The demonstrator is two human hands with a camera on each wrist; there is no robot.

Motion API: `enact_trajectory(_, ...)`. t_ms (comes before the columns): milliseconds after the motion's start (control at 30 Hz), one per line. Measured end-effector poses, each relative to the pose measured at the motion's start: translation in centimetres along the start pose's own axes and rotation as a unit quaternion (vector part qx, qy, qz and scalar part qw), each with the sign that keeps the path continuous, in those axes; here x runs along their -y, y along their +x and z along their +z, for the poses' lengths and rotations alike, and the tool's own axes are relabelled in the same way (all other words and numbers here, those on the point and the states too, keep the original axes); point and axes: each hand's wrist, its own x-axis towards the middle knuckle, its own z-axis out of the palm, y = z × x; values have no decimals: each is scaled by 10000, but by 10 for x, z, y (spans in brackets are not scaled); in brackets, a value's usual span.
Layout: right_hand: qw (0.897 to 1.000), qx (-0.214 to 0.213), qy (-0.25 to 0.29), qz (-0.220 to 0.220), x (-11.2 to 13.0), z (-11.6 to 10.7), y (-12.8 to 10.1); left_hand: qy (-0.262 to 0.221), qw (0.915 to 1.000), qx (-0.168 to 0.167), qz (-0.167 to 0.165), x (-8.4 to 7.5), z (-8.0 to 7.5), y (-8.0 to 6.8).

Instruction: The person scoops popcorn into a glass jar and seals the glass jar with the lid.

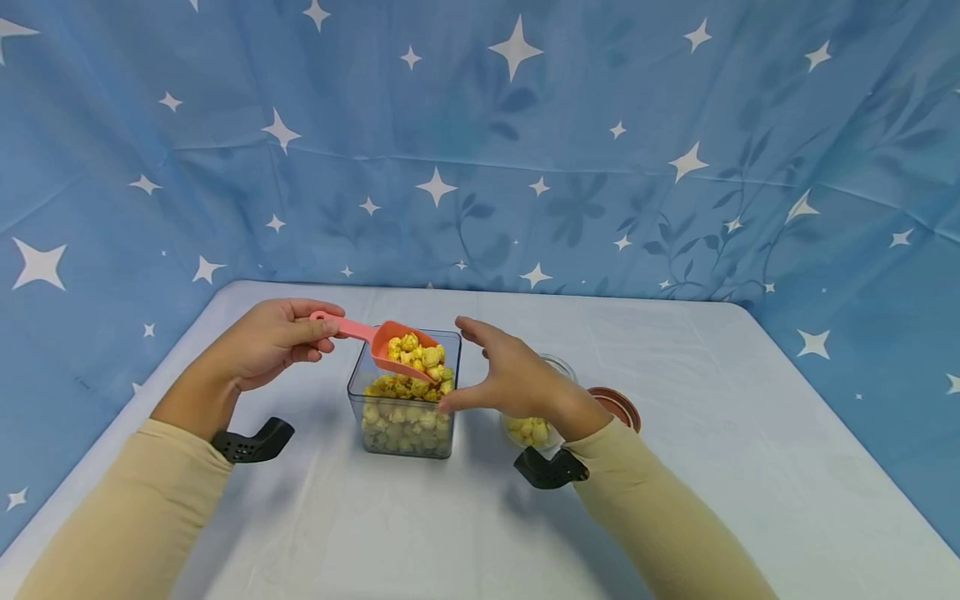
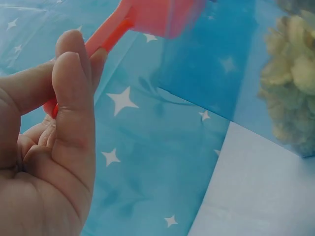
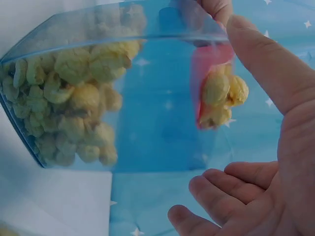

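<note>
In the head view my left hand (image 1: 281,342) pinches the handle end of a coral scoop (image 1: 381,343) between thumb and fingers. Caramel-coated popcorn (image 1: 415,353) fills the scoop's bowl, which is held over the mouth of a clear square container (image 1: 405,399). Below it, more popcorn (image 2: 290,83) shows through the container wall. My right hand (image 1: 513,375) is at the container's right side with fingers spread and nothing in its grasp. Its thumb (image 3: 270,64) reaches close to the rim in the right wrist view.
Behind my right forearm stands a round clear jar (image 1: 558,365) with some popcorn in it, partly hidden. A reddish-brown round lid (image 1: 618,404) lies to its right on the white table (image 1: 712,433). A blue star-patterned curtain (image 1: 480,125) hangs behind the table.
</note>
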Motion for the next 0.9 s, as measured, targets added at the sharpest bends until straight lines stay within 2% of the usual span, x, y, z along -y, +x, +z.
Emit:
enact_trajectory(233,9982,-571,157,-116,-13,-16,-19,-315,9993,-49,207,-9,0,-1)
enact_trajectory(367,9928,-1047,571,118,-24,-22,-35,-420,9987,-1,281,-13,4,0)
enact_trajectory(500,9894,-1399,380,14,-40,-30,-49,-465,9985,41,277,-17,10,4)
enact_trajectory(567,9895,-1445,60,-28,-48,-33,-55,-519,9982,83,276,-18,14,5)
enact_trajectory(667,9902,-1378,-99,189,-58,-33,-63,-505,9982,140,302,-20,21,8)
enact_trajectory(900,9909,-1209,40,587,-73,-22,-71,-524,9979,261,262,-22,45,22)
